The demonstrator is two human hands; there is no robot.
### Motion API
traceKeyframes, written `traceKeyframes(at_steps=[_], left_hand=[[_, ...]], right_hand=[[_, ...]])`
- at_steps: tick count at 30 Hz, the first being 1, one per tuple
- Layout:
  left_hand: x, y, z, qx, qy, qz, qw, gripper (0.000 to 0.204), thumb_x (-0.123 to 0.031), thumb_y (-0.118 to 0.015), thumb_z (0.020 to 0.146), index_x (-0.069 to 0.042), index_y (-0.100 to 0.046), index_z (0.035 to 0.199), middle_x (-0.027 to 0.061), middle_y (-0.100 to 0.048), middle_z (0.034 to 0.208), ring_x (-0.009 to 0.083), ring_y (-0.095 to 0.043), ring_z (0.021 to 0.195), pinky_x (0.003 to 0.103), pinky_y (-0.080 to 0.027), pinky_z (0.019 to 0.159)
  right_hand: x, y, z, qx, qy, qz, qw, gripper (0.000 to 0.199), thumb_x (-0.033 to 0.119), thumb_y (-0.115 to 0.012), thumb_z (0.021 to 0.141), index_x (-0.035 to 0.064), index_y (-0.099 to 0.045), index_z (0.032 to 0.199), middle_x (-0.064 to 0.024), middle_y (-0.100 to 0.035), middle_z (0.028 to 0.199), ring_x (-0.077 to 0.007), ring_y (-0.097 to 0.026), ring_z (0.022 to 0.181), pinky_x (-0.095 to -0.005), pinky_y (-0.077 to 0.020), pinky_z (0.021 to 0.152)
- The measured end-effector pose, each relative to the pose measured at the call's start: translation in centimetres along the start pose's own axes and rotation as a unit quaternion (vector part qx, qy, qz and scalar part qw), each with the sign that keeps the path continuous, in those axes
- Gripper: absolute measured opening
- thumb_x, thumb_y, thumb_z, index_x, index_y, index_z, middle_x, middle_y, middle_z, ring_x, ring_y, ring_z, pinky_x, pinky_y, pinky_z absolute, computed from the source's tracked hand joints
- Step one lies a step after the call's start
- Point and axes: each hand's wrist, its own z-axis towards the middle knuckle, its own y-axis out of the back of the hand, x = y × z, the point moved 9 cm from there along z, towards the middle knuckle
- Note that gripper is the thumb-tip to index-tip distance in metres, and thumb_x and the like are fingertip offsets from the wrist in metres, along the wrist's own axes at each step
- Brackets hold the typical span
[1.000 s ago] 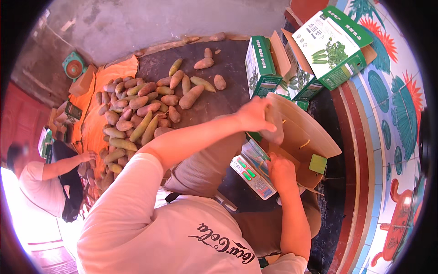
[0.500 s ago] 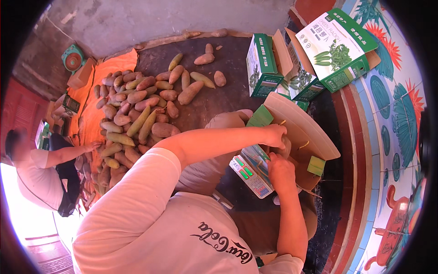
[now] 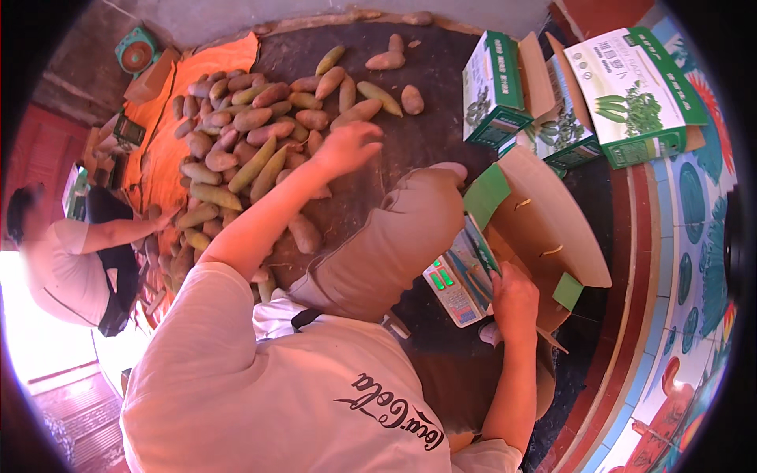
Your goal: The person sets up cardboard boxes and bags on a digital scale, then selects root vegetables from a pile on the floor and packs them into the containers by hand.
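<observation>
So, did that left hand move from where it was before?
Yes, the left hand has moved left, away from the open cardboard box, to the right side of the radish pile.

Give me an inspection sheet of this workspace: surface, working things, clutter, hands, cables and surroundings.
Surface: dark floor, partly under an orange sheet.
Things: vegetable pile, green and reddish; lit scale beside an open box.
Clutter: green-and-white boxes beyond the open box.
Hands: left hand by the pile, apparently empty, fingers apart; right hand at the open box's edge, grip unclear.
Cables: nothing seen.
Surroundings: another person at left; painted tile wall at right.
</observation>
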Motion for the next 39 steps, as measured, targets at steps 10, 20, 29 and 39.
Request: traceKeyframes(at_steps=[10,20,29,39], left_hand=[[27.2,-7.4,-21.0,0.189,0.322,0.255,0.892,0.035,-0.017,-0.060,0.076,-0.015,-0.059,0.111,0.0156,-0.056,0.115,0.0314,-0.055,0.109,0.039,-0.049,0.087],[23.0,-17.5,-24.5,0.463,0.072,0.413,0.781,0.056,-0.021,-0.060,0.081,-0.026,-0.044,0.134,0.0085,-0.026,0.148,0.0305,-0.020,0.138,0.055,-0.021,0.108],[25.2,-21.5,-24.3,0.484,-0.018,0.458,0.746,0.039,-0.026,-0.051,0.088,-0.025,-0.053,0.127,0.0078,-0.045,0.135,0.0304,-0.031,0.133,0.056,-0.022,0.107],[23.0,-19.2,-19.6,0.423,0.102,0.354,0.828,0.053,-0.026,-0.070,0.071,-0.015,-0.052,0.119,0.0101,-0.052,0.114,0.0313,-0.053,0.106,0.045,-0.041,0.094]], right_hand=[[-0.1,0.3,0.5,-0.003,-0.036,0.030,0.999,0.009,0.008,-0.060,0.082,0.0006,-0.055,0.085,-0.0156,-0.058,0.079,-0.0355,-0.058,0.074,-0.0432,-0.0448,0.065],[-0.3,0.5,0.7,-0.003,-0.071,0.053,0.996,0.008,0.006,-0.060,0.082,0.0010,-0.054,0.083,-0.0171,-0.054,0.075,-0.0371,-0.055,0.070,-0.0442,-0.0421,0.061],[-0.6,0.7,1.2,-0.006,-0.075,0.065,0.995,0.007,0.003,-0.060,0.081,0.0010,-0.053,0.082,-0.0155,-0.051,0.071,-0.0365,-0.054,0.066,-0.0439,-0.0418,0.059],[-0.4,0.8,1.5,-0.001,-0.076,0.065,0.995,0.006,0.004,-0.060,0.081,0.0018,-0.055,0.083,-0.0145,-0.053,0.072,-0.0350,-0.055,0.067,-0.0430,-0.0433,0.060]])
